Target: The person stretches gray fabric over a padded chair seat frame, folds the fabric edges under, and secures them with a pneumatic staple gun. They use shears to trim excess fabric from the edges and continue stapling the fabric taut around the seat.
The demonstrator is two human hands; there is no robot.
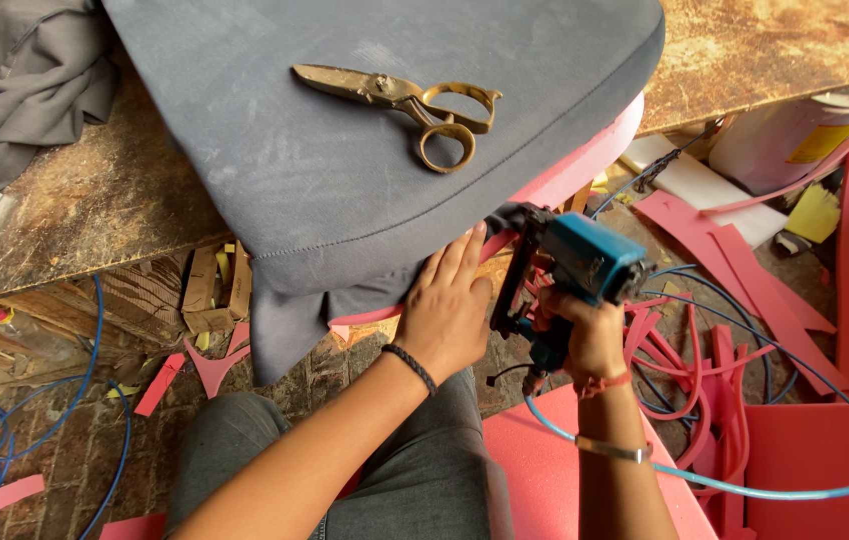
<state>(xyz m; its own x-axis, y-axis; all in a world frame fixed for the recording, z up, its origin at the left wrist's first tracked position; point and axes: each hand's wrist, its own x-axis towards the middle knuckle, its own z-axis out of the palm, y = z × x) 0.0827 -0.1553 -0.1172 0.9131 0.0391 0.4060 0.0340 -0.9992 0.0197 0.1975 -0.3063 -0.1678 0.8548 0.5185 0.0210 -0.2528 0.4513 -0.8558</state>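
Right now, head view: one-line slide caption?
Left hand presses grey fabric over a pink foam edge while right hand holds a blue staple gun; scissors lie on top.

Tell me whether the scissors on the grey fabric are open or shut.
Shut. The brass-coloured scissors lie flat on the grey fabric with the blades together in one point and the handle loops close.

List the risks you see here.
The left hand presses the grey fabric right beside the nose of the stapler held by the right hand; a staple might hit a finger. The scissors lie loose on the cushion and may slide off. The blue hose could snag.
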